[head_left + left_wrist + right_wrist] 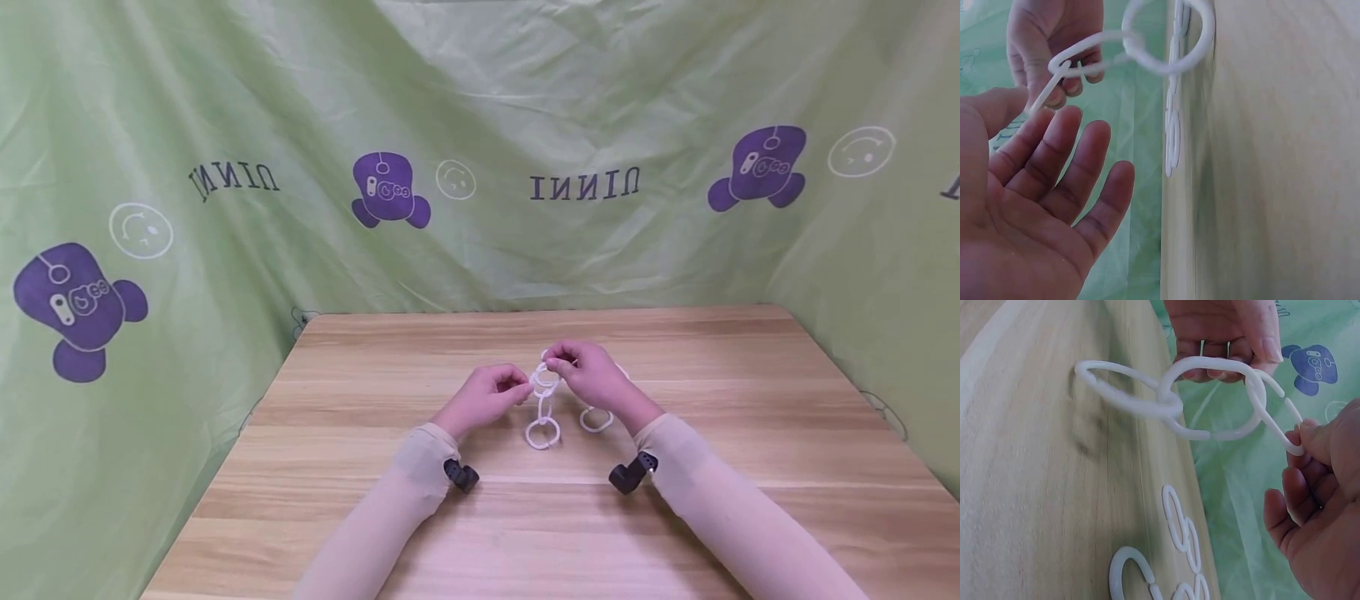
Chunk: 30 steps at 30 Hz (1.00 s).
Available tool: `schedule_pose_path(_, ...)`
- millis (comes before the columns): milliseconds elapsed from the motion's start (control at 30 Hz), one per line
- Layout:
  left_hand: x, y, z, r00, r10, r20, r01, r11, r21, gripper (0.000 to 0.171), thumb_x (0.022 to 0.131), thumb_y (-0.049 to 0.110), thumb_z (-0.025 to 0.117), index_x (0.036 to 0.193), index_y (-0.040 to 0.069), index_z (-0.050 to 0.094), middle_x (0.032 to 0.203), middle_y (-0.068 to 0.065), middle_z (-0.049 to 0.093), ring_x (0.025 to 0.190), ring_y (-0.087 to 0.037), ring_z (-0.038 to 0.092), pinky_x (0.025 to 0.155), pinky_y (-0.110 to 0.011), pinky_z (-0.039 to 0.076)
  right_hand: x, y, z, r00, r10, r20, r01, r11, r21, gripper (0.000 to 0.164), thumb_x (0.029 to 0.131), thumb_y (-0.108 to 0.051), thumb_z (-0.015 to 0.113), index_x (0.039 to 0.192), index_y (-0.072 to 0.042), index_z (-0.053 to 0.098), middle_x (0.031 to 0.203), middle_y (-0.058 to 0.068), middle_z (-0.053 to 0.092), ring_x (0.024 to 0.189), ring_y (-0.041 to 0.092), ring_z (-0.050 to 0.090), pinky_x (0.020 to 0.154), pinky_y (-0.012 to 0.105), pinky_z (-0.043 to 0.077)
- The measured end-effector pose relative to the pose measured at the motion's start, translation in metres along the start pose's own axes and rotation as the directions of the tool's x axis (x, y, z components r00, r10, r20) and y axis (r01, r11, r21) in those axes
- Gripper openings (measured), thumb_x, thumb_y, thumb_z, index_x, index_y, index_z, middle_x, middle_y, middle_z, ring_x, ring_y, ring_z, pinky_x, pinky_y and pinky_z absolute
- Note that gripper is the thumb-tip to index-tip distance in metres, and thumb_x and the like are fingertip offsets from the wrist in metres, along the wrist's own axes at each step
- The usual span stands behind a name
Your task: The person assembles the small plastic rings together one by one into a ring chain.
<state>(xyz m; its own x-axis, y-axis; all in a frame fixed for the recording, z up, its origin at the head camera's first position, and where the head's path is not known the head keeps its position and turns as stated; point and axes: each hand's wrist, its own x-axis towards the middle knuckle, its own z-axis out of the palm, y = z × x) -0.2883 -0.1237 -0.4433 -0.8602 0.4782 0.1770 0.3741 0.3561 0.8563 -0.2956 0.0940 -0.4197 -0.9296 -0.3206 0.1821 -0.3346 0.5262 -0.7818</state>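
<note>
The right wrist view most clearly shows slits in the white ring chain (1212,363), held above the surface (352,392), its end link pinched by the right hand (1325,515). The left wrist view shows the left hand (1041,194) pinching the chain between thumb and forefinger, other fingers extended. More white rings (1127,551) lie beyond, partly hidden in the head view.

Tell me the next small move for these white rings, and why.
I'd probably let the left hand take the held ring, freeing the right hand to fetch a ring on the table. The held ring already passes through the next link, its gap shows uncovered in the right wrist view, and both hands are at it, so one can likely be spared.
</note>
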Motion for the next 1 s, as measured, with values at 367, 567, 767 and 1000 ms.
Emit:
schedule_pose_path(367, 0.0, -0.003, -0.002, 0.996, -0.025, -0.08, 0.025, 1.0, 0.005, 0.015, 0.097, 0.022, 0.064, 0.098, 0.008, 0.069, 0.089, -0.013, 0.069, 0.079, -0.02, 0.063, 0.067, -0.027, 0.051, -0.003, -0.005, 0.0, 1.0, -0.02, -0.021, 0.02, 0.999, 0.026, 0.017, 0.098, -0.021, 0.061, 0.104, -0.007, 0.067, 0.093, 0.005, 0.067, 0.085, 0.02, 0.06, 0.073, 0.036, 0.049)
schedule_pose_path(567, 0.0, -0.005, -0.004, 0.994, -0.037, -0.103, 0.037, 0.999, -0.006, 0.016, 0.098, 0.02, 0.062, 0.1, 0.005, 0.068, 0.092, -0.018, 0.069, 0.077, -0.015, 0.063, 0.066, -0.027, 0.051, -0.005, 0.01, -0.003, 0.999, -0.051, 0.014, 0.051, 0.999, -0.002, 0.014, 0.097, -0.017, 0.063, 0.099, -0.005, 0.068, 0.088, 0.005, 0.066, 0.079, 0.019, 0.058, 0.069, 0.036, 0.048)
schedule_pose_path(767, 0.0, -0.008, -0.004, 0.994, -0.03, -0.109, 0.028, 0.999, -0.021, 0.014, 0.097, 0.018, 0.063, 0.099, 0.005, 0.068, 0.092, -0.02, 0.068, 0.076, -0.014, 0.063, 0.064, -0.026, 0.05, -0.016, 0.04, -0.017, 0.997, -0.023, 0.079, 0.036, 0.985, -0.17, 0.01, 0.092, -0.017, 0.065, 0.093, -0.008, 0.069, 0.082, -0.002, 0.063, 0.077, 0.015, 0.056, 0.075, 0.035, 0.046)
schedule_pose_path(1000, 0.001, -0.01, -0.004, 0.994, -0.037, -0.099, 0.034, 0.999, -0.025, 0.013, 0.097, 0.02, 0.063, 0.097, 0.008, 0.068, 0.089, -0.015, 0.068, 0.076, -0.017, 0.063, 0.063, -0.025, 0.05, -0.028, 0.067, -0.031, 0.989, -0.018, 0.147, 0.06, 0.957, -0.284, 0.003, 0.086, -0.009, 0.069, 0.089, -0.007, 0.069, 0.079, -0.004, 0.062, 0.073, 0.012, 0.056, 0.074, 0.035, 0.049)
